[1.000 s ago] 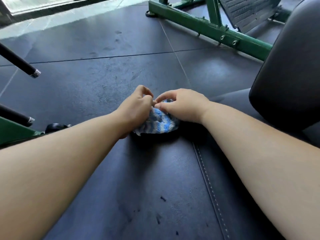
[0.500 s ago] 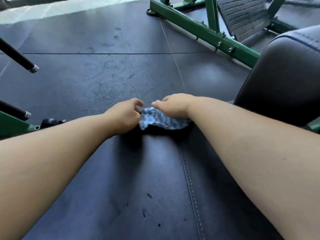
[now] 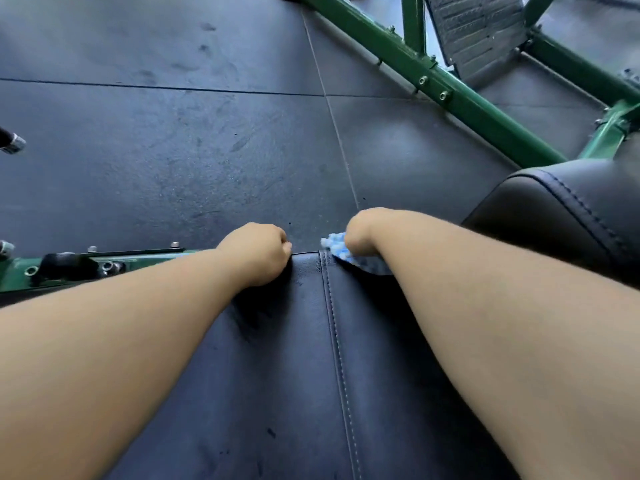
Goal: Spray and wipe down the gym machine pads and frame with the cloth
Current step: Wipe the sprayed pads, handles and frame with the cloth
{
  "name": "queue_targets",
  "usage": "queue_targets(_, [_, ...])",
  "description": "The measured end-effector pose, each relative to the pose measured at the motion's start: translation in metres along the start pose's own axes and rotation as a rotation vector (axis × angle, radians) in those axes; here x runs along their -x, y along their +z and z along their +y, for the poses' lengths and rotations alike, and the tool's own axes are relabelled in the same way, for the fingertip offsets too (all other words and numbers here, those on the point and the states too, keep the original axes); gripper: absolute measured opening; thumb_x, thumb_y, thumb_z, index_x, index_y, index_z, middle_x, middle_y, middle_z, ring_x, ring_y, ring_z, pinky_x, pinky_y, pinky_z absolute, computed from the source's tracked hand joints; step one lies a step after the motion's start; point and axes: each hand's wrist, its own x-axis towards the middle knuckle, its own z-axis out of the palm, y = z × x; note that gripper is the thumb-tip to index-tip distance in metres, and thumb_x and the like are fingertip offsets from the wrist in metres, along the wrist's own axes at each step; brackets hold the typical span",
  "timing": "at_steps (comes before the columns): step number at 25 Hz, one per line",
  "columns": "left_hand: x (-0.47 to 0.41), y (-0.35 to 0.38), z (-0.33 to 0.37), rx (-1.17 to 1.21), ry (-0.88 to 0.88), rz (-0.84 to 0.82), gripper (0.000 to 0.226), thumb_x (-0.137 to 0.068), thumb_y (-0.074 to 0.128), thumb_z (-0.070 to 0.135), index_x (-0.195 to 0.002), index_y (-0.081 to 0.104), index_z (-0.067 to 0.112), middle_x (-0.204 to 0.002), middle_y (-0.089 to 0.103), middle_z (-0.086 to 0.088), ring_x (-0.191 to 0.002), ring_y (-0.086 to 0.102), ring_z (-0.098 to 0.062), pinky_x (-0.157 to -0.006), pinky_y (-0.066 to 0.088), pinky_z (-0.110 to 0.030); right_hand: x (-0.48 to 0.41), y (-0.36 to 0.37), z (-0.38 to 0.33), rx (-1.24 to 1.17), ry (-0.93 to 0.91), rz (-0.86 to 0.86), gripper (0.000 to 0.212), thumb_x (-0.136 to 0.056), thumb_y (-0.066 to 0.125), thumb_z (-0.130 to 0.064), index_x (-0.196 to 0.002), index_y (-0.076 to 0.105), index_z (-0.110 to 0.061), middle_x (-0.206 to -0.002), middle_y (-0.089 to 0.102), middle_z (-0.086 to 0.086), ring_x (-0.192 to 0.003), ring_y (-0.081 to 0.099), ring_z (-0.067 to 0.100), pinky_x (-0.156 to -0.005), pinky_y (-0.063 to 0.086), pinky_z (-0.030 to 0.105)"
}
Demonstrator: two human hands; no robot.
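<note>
A black padded seat (image 3: 294,368) with a stitched seam fills the lower middle of the head view. At its far edge my right hand (image 3: 360,233) grips a blue and white cloth (image 3: 337,249), which pokes out to the left and under the wrist. My left hand (image 3: 259,251) sits at the same edge, fingers curled over it, apart from the cloth; I cannot see anything in it. A second black pad (image 3: 561,209) stands at the right. No spray bottle is in view.
A green steel frame (image 3: 433,77) with bolts runs diagonally at the top right, beside a grey ribbed footplate (image 3: 474,26). Another green frame part (image 3: 86,268) with a black knob lies at the left. Dark rubber floor tiles (image 3: 173,150) lie beyond. A chrome-tipped bar end (image 3: 12,142) shows at far left.
Both hands have moved apart at the pad's far edge. My left hand has let go of the cloth; my right hand has drawn it to the right. The camera has tilted downward.
</note>
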Motion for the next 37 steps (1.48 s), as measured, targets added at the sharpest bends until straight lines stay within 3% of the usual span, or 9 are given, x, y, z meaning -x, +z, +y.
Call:
queue_targets(4, [-0.003, 0.011, 0.001, 0.014, 0.035, -0.035, 0.037, -0.102, 0.027, 0.038, -0.082, 0.051, 0.019, -0.104, 0.065, -0.009, -0.088, 0.05, -0.026, -0.069, 0.034, -0.03, -0.027, 0.028, -0.018, -0.109, -0.09, -0.009, 0.022, -0.094, 0.043, -0.031, -0.092, 0.062, -0.021, -0.116, 0.063, 0.003, -0.093, 0.053, 0.025, -0.078, 0.041, 0.032])
queue_targets(10, [0.002, 0.005, -0.009, 0.079, 0.05, -0.089, 0.038, -0.103, 0.027, 0.036, -0.076, 0.048, 0.02, -0.086, 0.054, -0.001, -0.083, 0.044, -0.022, -0.07, 0.032, -0.03, -0.025, 0.032, -0.026, -0.031, -0.06, 0.075, 0.028, -0.095, 0.037, -0.037, -0.1, 0.059, -0.021, -0.119, 0.06, 0.002, -0.099, 0.052, 0.025, -0.085, 0.036, 0.034])
queue_targets(14, [0.002, 0.008, -0.004, 0.063, -0.013, -0.078, 0.035, -0.102, 0.025, 0.033, -0.079, 0.046, 0.017, -0.103, 0.062, -0.008, -0.089, 0.048, -0.026, -0.072, 0.031, -0.03, -0.02, 0.008, -0.025, -0.039, -0.139, -0.195, 0.019, -0.101, 0.037, -0.021, -0.109, 0.055, -0.02, -0.118, 0.058, 0.004, -0.105, 0.052, 0.028, -0.072, 0.048, 0.019])
queue_targets(16, [0.005, 0.007, 0.002, 0.051, -0.047, -0.107, 0.033, -0.102, 0.023, 0.033, -0.084, 0.045, 0.017, -0.114, 0.061, -0.011, -0.101, 0.052, -0.03, -0.077, 0.035, -0.032, -0.028, -0.01, -0.005, 0.045, -0.099, -0.385, 0.027, -0.1, 0.042, -0.014, -0.121, 0.057, -0.005, -0.119, 0.056, 0.012, -0.111, 0.051, 0.031, -0.083, 0.046, 0.029])
queue_targets(19, [0.01, 0.004, 0.019, 0.069, -0.095, -0.197, 0.035, -0.102, 0.022, 0.037, -0.095, 0.05, 0.017, -0.122, 0.059, -0.011, -0.111, 0.052, -0.031, -0.092, 0.038, -0.037, -0.031, -0.033, 0.017, 0.423, -0.002, -0.49, 0.023, -0.098, 0.045, -0.017, -0.09, 0.063, -0.004, -0.102, 0.061, 0.013, -0.1, 0.056, 0.029, -0.096, 0.047, 0.038])
queue_targets(21, [0.004, 0.001, 0.039, 0.09, -0.076, -0.2, 0.034, -0.102, 0.023, 0.037, -0.095, 0.05, 0.019, -0.121, 0.059, -0.009, -0.11, 0.052, -0.03, -0.089, 0.037, -0.037, -0.024, -0.049, 0.022, 0.562, -0.053, -0.482, 0.028, -0.1, 0.042, -0.019, -0.111, 0.06, 0.0, -0.105, 0.06, 0.015, -0.087, 0.062, 0.028, -0.084, 0.056, 0.033])
queue_targets(25, [-0.011, 0.003, 0.06, 0.168, -0.035, -0.245, 0.031, -0.103, 0.022, 0.029, -0.092, 0.047, 0.016, -0.121, 0.059, -0.011, -0.11, 0.052, -0.028, -0.089, 0.036, -0.034, -0.027, -0.057, 0.048, 0.403, -0.1, -0.618, 0.042, -0.101, 0.038, -0.017, -0.142, 0.039, -0.016, -0.137, 0.049, 0.011, -0.105, 0.063, 0.033, -0.084, 0.056, 0.038])
queue_targets(32, [-0.017, 0.016, 0.06, 0.196, -0.135, -0.291, 0.028, -0.099, 0.022, 0.027, -0.106, 0.049, 0.022, -0.111, 0.061, 0.005, -0.119, 0.049, -0.022, -0.113, -0.007, -0.054, -0.061, -0.037, 0.062, 0.145, -0.347, -0.541, 0.034, -0.094, 0.045, -0.014, -0.123, 0.058, -0.027, -0.1, 0.061, -0.002, -0.092, 0.061, 0.018, -0.084, 0.054, 0.032])
queue_targets(37, [-0.031, 0.017, 0.098, 0.267, -0.067, -0.179, 0.031, -0.101, 0.022, 0.029, -0.115, 0.049, 0.023, -0.111, 0.064, -0.002, -0.103, 0.055, -0.028, -0.098, 0.034, -0.039, -0.053, -0.04, 0.172, 0.568, -0.059, -0.563, 0.02, -0.095, 0.038, -0.009, -0.096, 0.058, -0.009, -0.096, 0.062, 0.01, -0.084, 0.056, 0.027, -0.08, 0.051, 0.035])
